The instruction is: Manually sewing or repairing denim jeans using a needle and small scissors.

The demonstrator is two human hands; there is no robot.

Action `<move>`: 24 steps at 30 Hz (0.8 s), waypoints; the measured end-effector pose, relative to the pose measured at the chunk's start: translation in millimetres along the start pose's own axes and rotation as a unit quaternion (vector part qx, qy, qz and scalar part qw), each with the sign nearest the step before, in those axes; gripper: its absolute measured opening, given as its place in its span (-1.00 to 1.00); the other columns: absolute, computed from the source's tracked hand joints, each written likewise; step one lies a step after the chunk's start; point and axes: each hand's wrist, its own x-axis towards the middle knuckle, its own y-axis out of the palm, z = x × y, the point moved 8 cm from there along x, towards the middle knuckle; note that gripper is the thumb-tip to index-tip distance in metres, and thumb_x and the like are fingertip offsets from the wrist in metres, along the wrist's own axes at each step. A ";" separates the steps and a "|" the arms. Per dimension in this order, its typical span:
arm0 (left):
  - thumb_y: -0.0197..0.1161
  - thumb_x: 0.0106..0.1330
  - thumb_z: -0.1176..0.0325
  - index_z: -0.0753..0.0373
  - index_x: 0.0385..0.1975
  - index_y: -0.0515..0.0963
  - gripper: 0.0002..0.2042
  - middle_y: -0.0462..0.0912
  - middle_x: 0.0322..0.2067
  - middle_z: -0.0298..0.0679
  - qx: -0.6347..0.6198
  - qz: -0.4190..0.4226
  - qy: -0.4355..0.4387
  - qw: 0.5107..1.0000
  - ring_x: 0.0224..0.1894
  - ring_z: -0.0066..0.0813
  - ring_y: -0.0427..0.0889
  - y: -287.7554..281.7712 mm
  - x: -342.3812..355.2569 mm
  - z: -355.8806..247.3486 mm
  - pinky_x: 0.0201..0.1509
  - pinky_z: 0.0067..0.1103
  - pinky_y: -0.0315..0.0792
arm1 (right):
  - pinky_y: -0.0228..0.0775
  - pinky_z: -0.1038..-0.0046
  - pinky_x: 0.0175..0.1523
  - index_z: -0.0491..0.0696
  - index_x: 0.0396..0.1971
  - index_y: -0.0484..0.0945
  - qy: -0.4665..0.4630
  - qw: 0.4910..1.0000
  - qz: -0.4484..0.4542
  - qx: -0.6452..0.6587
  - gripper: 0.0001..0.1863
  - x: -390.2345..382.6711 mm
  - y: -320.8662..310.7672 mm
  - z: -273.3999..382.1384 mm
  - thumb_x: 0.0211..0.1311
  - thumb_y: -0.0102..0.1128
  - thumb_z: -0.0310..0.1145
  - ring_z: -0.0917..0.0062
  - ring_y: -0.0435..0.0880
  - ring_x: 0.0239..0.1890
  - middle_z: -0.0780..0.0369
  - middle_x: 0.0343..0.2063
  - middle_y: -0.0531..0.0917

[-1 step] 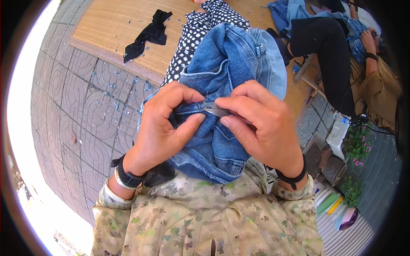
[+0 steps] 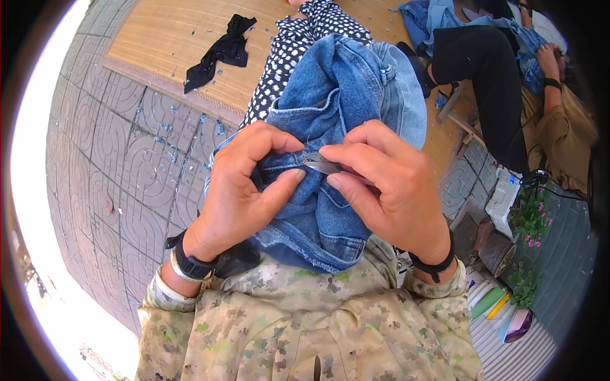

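Note:
Bunched blue denim jeans (image 2: 318,222) lie over my lap. My left hand (image 2: 251,178) pinches a frayed seam of the denim (image 2: 286,162) between fingers and thumb. In my right hand (image 2: 387,184) is a small pointed metal blade (image 2: 324,166), held between thumb and fingers. Its tip touches the seam close to my left fingertips, where loose pale threads show. Most of the tool is hidden inside my right hand, so I cannot tell whether it has one blade or two.
Ahead lies a woven mat (image 2: 165,38) with a black cloth (image 2: 222,51) on it. Black-and-white spotted fabric (image 2: 273,82) extends beyond the jeans. Blue scraps dot the paving (image 2: 146,165). At right, another person's hand (image 2: 548,61) handles denim; pink flowers (image 2: 534,222) grow below.

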 end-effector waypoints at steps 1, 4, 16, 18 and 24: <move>0.35 0.01 0.57 0.33 -0.31 0.55 -0.78 0.58 -0.37 -0.18 -0.004 0.000 -0.005 1.000 -0.27 -0.29 0.59 0.0 0.0 0.9 -0.17 -0.53 0.44 | 0.44 0.47 -0.35 -0.14 -0.22 0.65 0.001 1.000 0.000 0.000 -0.73 -0.2 0.9 -0.6 0.00 0.35 -0.54 0.38 0.62 -0.41 0.17 -0.34 0.58; 0.35 0.01 0.57 0.33 -0.31 0.55 -0.78 0.58 -0.36 -0.18 -0.001 0.002 -0.006 1.000 -0.28 -0.30 0.59 0.1 0.3 1.4 -0.17 -0.54 0.44 | 0.45 0.45 -0.36 -0.13 -0.23 0.65 -0.007 1.000 -0.010 -0.016 -0.74 -0.5 1.6 0.2 0.00 0.35 -0.53 0.36 0.62 -0.42 0.17 -0.35 0.59; 0.36 0.00 0.56 0.34 -0.31 0.55 -0.77 0.59 -0.36 -0.19 0.007 0.004 -0.008 1.000 -0.27 -0.32 0.60 0.0 -0.8 2.0 -0.16 -0.55 0.44 | 0.46 0.40 -0.35 -0.13 -0.28 0.64 -0.014 0.999 0.001 -0.034 -0.79 -0.4 3.8 2.1 0.01 0.33 -0.53 0.30 0.63 -0.42 0.16 -0.38 0.59; 0.37 0.01 0.56 0.34 -0.30 0.55 -0.77 0.59 -0.36 -0.19 0.005 0.007 -0.008 1.000 -0.27 -0.32 0.60 0.3 -0.5 2.9 -0.16 -0.55 0.44 | 0.46 0.35 -0.40 -0.08 -0.31 0.61 -0.033 0.999 -0.011 -0.041 -0.81 -1.0 4.5 -0.2 0.03 0.33 -0.46 0.30 0.61 -0.46 0.24 -0.38 0.55; 0.34 0.09 0.53 0.35 -0.28 0.56 -0.80 0.58 -0.36 -0.17 -0.011 0.008 -0.004 1.000 -0.27 -0.29 0.58 1.3 0.7 4.3 -0.17 -0.53 0.42 | 0.41 0.55 -0.38 -0.15 -0.24 0.65 0.031 0.996 -0.033 0.074 -0.76 -2.8 0.0 -15.4 0.03 0.34 -0.54 0.51 0.60 -0.45 0.19 -0.36 0.61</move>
